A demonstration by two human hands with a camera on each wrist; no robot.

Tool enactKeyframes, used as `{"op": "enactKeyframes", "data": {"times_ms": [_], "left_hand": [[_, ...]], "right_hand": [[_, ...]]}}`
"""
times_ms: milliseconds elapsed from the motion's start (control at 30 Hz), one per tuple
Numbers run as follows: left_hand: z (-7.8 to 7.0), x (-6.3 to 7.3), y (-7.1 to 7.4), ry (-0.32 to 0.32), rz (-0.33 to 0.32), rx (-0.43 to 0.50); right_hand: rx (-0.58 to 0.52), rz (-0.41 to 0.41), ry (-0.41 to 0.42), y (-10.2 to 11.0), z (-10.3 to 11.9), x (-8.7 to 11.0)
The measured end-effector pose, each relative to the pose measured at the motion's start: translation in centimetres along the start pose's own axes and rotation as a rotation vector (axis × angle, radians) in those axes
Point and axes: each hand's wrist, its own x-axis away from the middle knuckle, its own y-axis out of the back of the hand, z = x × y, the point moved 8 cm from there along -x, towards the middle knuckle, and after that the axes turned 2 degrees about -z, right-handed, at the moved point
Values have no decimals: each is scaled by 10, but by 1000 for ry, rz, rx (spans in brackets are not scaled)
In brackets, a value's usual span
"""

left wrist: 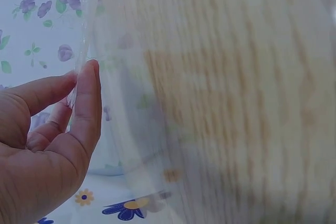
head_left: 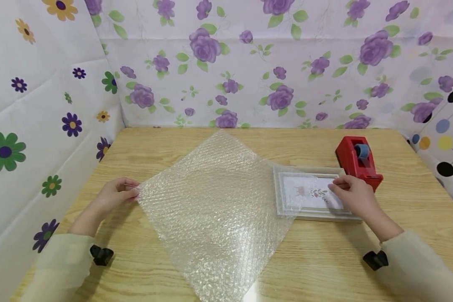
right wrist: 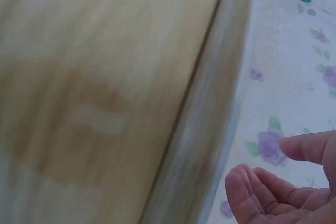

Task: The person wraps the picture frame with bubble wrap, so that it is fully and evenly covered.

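Observation:
A clear sheet of bubble wrap [head_left: 215, 197] spreads across the middle of the table, turned so that its corners point to the sides. My left hand [head_left: 118, 193] pinches its left corner between thumb and fingers; the film hangs from that pinch in the left wrist view. To the right, a pale picture frame [head_left: 326, 214] with a plant print lies face up, its left part covered by the sheet. Over the frame's right end hovers my right hand [head_left: 352, 195], loosely bent. A gap shows between its thumb [right wrist: 304, 148] and fingers [right wrist: 244, 190] in the right wrist view.
Behind my right hand stands a red tape dispenser [head_left: 358, 161] with a blue roll, close to the frame's back right corner. Flower-printed sheeting [head_left: 226, 63] walls the back of the wooden table [head_left: 154, 142] and its left side. Dotted sheeting [head_left: 447, 138] borders the right.

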Motion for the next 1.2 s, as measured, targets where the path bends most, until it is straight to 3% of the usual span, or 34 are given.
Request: {"op": "enactKeyframes", "data": {"times_ms": [433,733,833,1200], "left_hand": [[9,-4,-3,-1,-4,52],[10,-6,2,11,-15,58],[9,-7,2,17,-12,47],[15,-9,-1,46,-31,146]], "right_hand": [[90,-39,-62,12,-31,9],[165,167,-111,2,-47,9],[178,183,-100,1,-48,9],[166,220,-98,-3,-43,11]]}}
